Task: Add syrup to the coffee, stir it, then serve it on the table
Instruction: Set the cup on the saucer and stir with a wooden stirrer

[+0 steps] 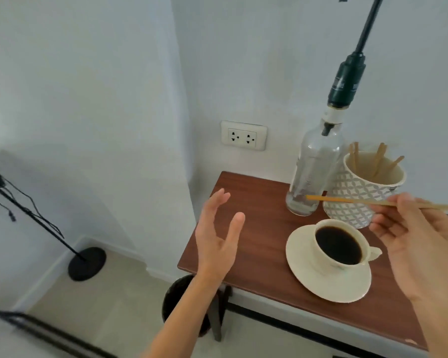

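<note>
Thin wooden stir stick [352,201]: light, stiff, snappable; right hand [422,244] grip pinches it mid-length. Left hand [217,228] grip released, empty.

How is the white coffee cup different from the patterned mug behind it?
The coffee cup is plain cream, low and wide; the patterned mug is taller, with a grey-and-white lattice print. The cup holds black coffee; the mug holds wooden stir sticks. The cup sits on a saucer; the mug stands directly on the table. Both stand upright.

Bare tabletop [256,228] left of the saucer [305,277]; behind it, syrup bottle [313,171] and patterned stirrer mug [357,197] close together.
</note>
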A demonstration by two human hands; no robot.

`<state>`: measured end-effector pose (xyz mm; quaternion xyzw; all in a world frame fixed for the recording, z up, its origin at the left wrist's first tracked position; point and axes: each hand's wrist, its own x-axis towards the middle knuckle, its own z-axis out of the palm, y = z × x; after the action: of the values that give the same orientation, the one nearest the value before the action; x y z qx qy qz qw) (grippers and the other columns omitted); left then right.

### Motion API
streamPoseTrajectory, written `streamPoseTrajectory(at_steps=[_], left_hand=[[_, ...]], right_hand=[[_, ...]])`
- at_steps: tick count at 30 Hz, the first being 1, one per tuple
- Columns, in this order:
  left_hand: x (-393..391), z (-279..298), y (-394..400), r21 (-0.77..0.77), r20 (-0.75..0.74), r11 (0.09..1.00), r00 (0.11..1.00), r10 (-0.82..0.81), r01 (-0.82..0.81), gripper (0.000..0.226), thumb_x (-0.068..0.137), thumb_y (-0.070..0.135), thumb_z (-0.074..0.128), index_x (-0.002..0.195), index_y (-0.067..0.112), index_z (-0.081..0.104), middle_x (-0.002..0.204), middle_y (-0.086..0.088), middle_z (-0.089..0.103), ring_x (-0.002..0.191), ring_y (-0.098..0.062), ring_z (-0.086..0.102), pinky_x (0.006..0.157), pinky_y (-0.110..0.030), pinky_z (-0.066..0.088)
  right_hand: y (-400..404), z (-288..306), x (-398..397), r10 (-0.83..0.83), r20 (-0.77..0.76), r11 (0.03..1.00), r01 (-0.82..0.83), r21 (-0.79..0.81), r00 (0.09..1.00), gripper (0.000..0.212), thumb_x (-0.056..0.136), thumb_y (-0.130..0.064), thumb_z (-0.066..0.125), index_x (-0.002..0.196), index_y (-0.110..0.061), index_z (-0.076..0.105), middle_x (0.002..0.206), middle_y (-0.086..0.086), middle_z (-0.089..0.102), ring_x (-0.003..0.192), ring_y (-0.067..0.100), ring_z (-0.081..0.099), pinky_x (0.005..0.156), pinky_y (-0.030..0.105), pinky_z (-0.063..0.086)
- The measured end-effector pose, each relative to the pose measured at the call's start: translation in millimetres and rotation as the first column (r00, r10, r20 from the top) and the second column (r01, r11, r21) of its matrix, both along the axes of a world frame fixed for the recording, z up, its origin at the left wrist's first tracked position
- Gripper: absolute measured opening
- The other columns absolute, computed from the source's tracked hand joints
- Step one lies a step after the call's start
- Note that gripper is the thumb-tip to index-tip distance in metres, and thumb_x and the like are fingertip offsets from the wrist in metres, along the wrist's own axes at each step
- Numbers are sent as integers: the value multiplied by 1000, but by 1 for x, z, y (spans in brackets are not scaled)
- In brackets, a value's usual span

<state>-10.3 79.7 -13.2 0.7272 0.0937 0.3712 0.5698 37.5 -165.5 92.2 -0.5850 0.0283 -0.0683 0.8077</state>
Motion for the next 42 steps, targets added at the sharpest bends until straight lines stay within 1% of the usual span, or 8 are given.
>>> streamPoseTrajectory(at_steps=[6, 12, 15, 19, 23, 27, 37, 42], left_hand=[[-8, -28, 186, 3, -187, 975, 958, 219, -222, 33, 104, 27, 54, 136, 17, 55, 134, 2, 62, 127, -7, 58, 115, -39, 44], [23, -74, 317, 329, -384, 943, 906, 176, -43, 50, 106, 26, 52, 152, 11, 42, 162, -14, 29, 151, -29, 31, 120, -48, 35], [44, -101, 352, 501, -401, 862, 903, 156, 74, 56, 106, 31, 51, 156, 14, 36, 169, -23, 8, 156, -42, 13, 121, -56, 27], [60, -123, 371, 598, -371, 793, 918, 142, 118, 58, 106, 34, 48, 158, 16, 30, 169, -25, 3, 156, -45, 14, 121, -60, 28], [64, -136, 375, 627, -327, 773, 934, 146, 98, 58, 106, 35, 47, 158, 16, 30, 168, -27, 5, 155, -45, 16, 121, -55, 27], [65, -137, 376, 616, -316, 781, 940, 127, 102, 58, 106, 33, 49, 158, 15, 32, 168, -28, 6, 156, -43, 14, 121, -50, 24], [47, -105, 373, 503, -460, 837, 887, 50, 214, 58, 107, 35, 47, 160, 22, 27, 171, -15, 0, 157, -36, 13, 120, -52, 24], [29, -47, 344, 392, -457, 887, 888, -42, 244, 55, 107, 33, 45, 157, 12, 33, 169, -12, 21, 158, -29, 15, 126, -54, 21]], right_hand=[[155, -24, -50, 46, 89, 983, -29, -181, 995, 20, 86, -37, 61, 82, -20, 70, 73, 8, 75, 63, 16, 70, 62, 23, 61], [303, -83, -93, 176, 33, 860, -137, -492, 984, 14, 93, -22, 60, 86, -20, 71, 76, -4, 76, 68, 9, 74, 68, 17, 58], [355, -131, -102, 184, -59, 797, -184, -575, 981, 14, 94, -24, 60, 87, -22, 72, 73, -8, 74, 73, 5, 72, 69, 14, 56], [392, -206, -91, 142, -202, 684, -244, -687, 969, 14, 98, -26, 57, 98, -20, 69, 79, -13, 70, 80, 3, 70, 72, 11, 53], [404, -277, -72, 92, -322, 559, -316, -767, 942, 16, 100, -21, 55, 103, -13, 68, 76, -13, 65, 77, 10, 68, 78, 36, 59], [409, -310, -68, 9, -423, 542, -360, -759, 906, 26, 100, -21, 56, 119, -6, 65, 96, 4, 75, 94, 19, 70, 91, 33, 53], [418, -231, -67, -17, -288, 647, -209, -733, 957, 25, 102, -22, 51, 123, -11, 61, 114, -1, 69, 100, 5, 58, 88, 16, 43], [414, -151, -61, -3, -69, 725, -46, -688, 998, 25, 102, -20, 51, 124, -13, 61, 107, -10, 65, 97, 3, 60, 91, 16, 47]])
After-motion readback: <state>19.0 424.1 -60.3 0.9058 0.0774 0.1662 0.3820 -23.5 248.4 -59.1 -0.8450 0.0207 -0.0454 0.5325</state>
